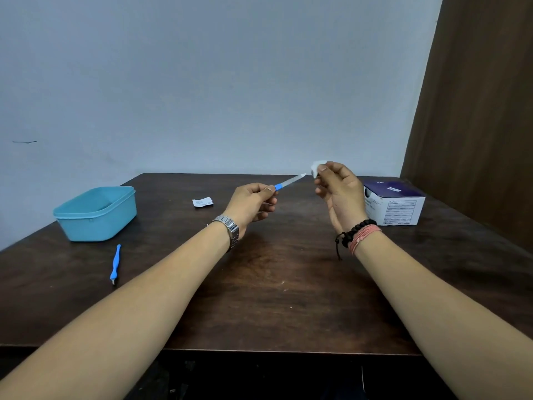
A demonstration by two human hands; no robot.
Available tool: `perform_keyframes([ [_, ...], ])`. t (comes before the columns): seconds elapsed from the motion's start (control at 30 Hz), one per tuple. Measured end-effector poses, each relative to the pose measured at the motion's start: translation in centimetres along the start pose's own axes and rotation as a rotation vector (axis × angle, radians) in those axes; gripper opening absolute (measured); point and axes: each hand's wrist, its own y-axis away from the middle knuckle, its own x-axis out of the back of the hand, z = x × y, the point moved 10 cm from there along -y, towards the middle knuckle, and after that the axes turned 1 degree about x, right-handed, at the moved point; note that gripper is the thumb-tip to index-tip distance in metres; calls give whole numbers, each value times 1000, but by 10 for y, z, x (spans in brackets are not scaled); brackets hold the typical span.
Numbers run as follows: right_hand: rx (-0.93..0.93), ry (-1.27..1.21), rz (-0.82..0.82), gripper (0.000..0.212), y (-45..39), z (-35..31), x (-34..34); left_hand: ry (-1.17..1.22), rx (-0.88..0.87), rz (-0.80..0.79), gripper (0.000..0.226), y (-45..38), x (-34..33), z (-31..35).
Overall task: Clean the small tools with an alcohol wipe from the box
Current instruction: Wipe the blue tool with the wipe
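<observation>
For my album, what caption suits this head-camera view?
Left hand holds a blue-handled tool toward the wipe pinched in the right hand.

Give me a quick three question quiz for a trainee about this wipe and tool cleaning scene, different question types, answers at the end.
1. True or false: the wipe is touching the tip of the nail file.
2. Multiple choice: the blue cuticle tool lies A) inside the teal container, B) on the table in front of the container, C) on the wipe box.
3. Fill in: the torn wipe wrapper lies between the teal container and the ____ hand.

Key:
1. False. The right hand pinches the wipe just clear of the tip.
2. B.
3. Left; that left hand grips the file's blue handle.
</observation>
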Motion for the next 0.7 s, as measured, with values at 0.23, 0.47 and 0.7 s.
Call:
perform_keyframes([
  [0.23,391,827,-243,5,19,-10,-36,-180,-146,38,14,2,-2,14],
  [0.47,391,957,-108,6,10,-11,-19,-184,-181,-3,13,4,-7,18],
  [0.7,395,869,-192,4,13,-9,-30,-230,-206,-10,15,4,-8,20],
])
